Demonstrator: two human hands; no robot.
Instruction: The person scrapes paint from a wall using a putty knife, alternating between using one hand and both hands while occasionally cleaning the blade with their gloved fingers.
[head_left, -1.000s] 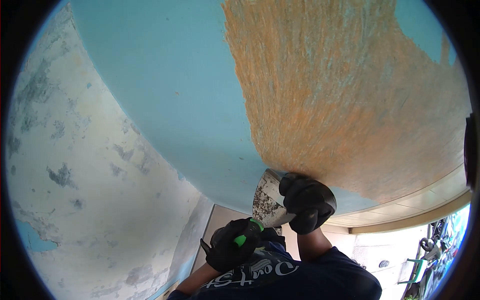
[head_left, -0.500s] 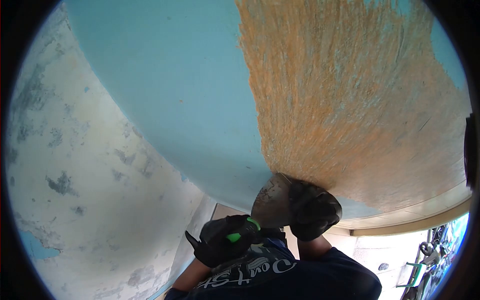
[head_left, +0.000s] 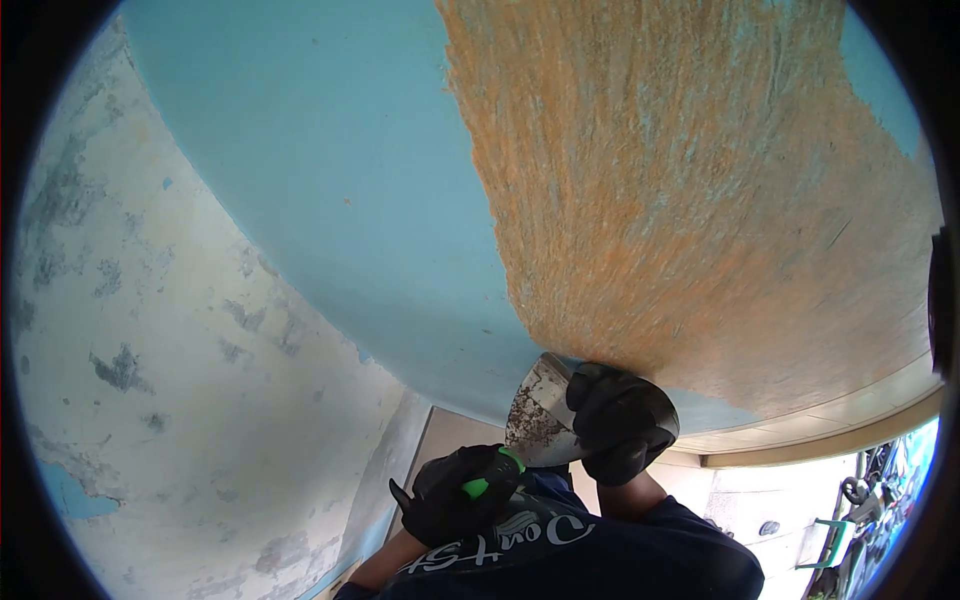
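Left hand [head_left: 455,495], gloved, fingers wrapped tight around the scraper's green handle [head_left: 480,485]; right hand [head_left: 620,425] curled, pressing the steel blade [head_left: 540,415] against the overhead surface. Blade edge sits lower centre where turquoise paint [head_left: 330,180] meets scraped orange substrate [head_left: 690,200]. Too steep an angle could gouge, or the blade could skid off.

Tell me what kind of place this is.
Probably a building under repainting, seen from below: a blue ceiling scraped to orange, a patchy, weathered wall, and gloved hands, left and right, working a scraper.

Dark shirt [head_left: 600,560], just below the gloved hands: white script lettering, upside down, partly readable as "Don't St…"; remainder hidden.
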